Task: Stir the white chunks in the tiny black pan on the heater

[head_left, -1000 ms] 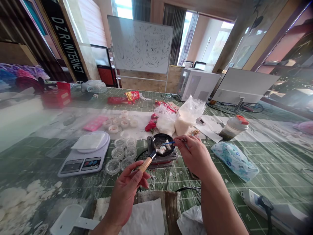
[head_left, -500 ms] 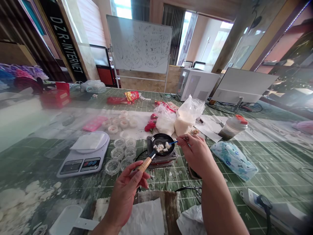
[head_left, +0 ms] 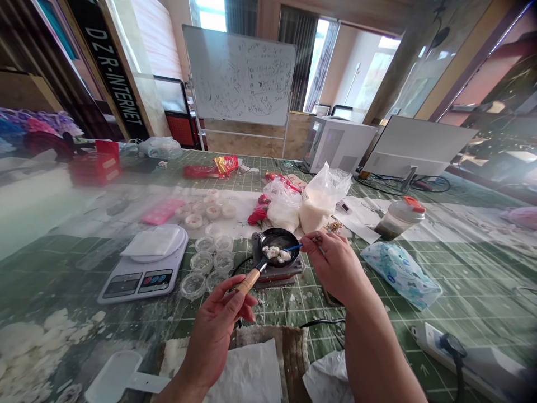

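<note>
The pan point(head_left: 271, 240) lies beyond the left hand point(head_left: 222, 313); beside the right hand point(head_left: 333, 262).

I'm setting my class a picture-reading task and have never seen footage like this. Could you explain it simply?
There's no machine here, just one person's bare hands. Every picture comes from a camera worn on that person's head, looking forward and down.

The left hand holds the wooden handle of a small black pan, over a dark block. The right hand holds a thin blue stick reaching into the pan, at white lumps.

On the green gridded surface are a scale, clear cups, filled plastic bags and an orange-lidded bottle.
</note>
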`<control>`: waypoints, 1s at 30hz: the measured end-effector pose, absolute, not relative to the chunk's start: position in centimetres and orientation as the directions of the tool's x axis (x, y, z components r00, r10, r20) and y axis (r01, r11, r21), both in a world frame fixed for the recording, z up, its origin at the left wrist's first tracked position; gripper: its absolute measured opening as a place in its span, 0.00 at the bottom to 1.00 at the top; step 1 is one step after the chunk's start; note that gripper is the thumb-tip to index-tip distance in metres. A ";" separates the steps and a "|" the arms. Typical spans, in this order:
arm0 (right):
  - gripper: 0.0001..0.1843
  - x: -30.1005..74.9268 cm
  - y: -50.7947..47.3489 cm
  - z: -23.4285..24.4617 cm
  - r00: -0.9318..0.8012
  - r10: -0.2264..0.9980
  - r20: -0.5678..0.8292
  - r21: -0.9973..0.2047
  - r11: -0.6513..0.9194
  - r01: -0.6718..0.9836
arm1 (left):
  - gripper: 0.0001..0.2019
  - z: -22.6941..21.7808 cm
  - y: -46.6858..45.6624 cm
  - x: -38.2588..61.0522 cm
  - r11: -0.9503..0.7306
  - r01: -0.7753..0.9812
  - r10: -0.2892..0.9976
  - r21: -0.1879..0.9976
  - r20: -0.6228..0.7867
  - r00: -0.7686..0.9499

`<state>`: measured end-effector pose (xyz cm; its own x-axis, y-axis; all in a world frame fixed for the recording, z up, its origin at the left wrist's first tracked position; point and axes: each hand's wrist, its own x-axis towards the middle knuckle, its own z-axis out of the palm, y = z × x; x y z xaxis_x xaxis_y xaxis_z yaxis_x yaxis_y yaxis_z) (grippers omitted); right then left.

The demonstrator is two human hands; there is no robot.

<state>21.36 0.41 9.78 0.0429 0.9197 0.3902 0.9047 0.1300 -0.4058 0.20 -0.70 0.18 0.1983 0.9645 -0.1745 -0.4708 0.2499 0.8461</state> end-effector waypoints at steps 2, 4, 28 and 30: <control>0.14 21.3 0.4 9.8 0.057 0.915 0.399 -0.417 0.126 0.900 | 0.14 0.3 -0.7 0.3 0.251 -0.470 0.964 0.846 -0.177 0.196; 0.13 21.3 0.4 9.8 0.086 0.895 0.437 -0.438 0.129 0.890 | 0.14 0.3 -0.7 0.3 0.251 -0.468 0.965 0.847 -0.178 0.195; 0.13 20.6 0.7 9.5 0.018 0.928 0.371 -0.440 0.159 0.884 | 0.15 0.3 -0.7 0.2 0.249 -0.468 0.965 0.848 -0.177 0.194; 0.14 20.7 0.8 9.4 0.048 0.913 0.405 -0.444 0.150 0.883 | 0.15 0.2 -0.7 0.2 0.245 -0.468 0.966 0.849 -0.172 0.194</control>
<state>20.68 0.80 9.40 0.0485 0.9131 0.4048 0.8831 0.1502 -0.4445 0.19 -0.74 0.23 0.1940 0.9658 -0.1718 -0.4677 0.2450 0.8492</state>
